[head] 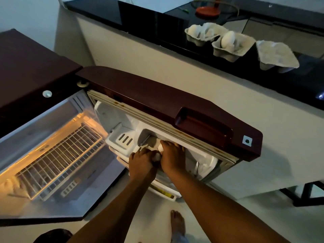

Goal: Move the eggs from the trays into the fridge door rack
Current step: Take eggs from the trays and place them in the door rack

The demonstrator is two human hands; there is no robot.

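Both hands are down in the white door rack (121, 137) of the open maroon fridge door (157, 95). My left hand (142, 160) is closed around a white egg (157, 156). My right hand (172, 155) grips another white egg (160, 147) right beside it. The two hands touch. On the black counter stand three grey pulp egg trays: the left tray (201, 35) holds eggs, the middle tray (233, 48) holds one upright egg (228, 39), and the right tray (277, 56) looks empty.
The fridge interior (57, 155) is lit, with a wire shelf. A lower door shelf (164, 192) sits under my arms. A red object (207, 11) stands at the back of the counter (140, 20). My bare foot (178, 221) rests on the floor.
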